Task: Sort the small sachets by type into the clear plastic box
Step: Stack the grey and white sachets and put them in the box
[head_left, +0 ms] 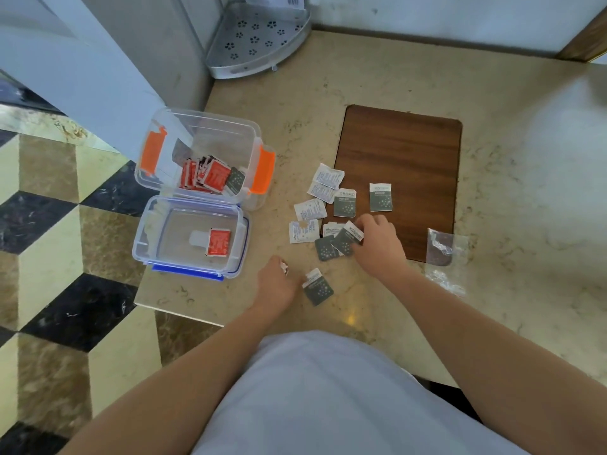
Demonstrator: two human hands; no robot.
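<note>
Nearest you, your left hand [276,284] is curled around a small scrap, beside one grey sachet [317,287] on the marble counter [492,159]. Further out, your right hand [377,244] pinches a grey sachet from the loose pile [328,208]. Beyond, left, the clear plastic box [203,152] holds red sachets [205,175] standing together, with one grey against them.

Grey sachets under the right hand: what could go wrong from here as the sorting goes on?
1. The right hand is on overlapping grey sachets mixed with white ones; a pinch may lift both types together.
2. The orange-clip box sits at the counter's left edge; a push while dropping sachets in could tip it off.
3. One red sachet lies alone in the blue-clip box, apart from the red pile, so it may be overlooked.
</note>
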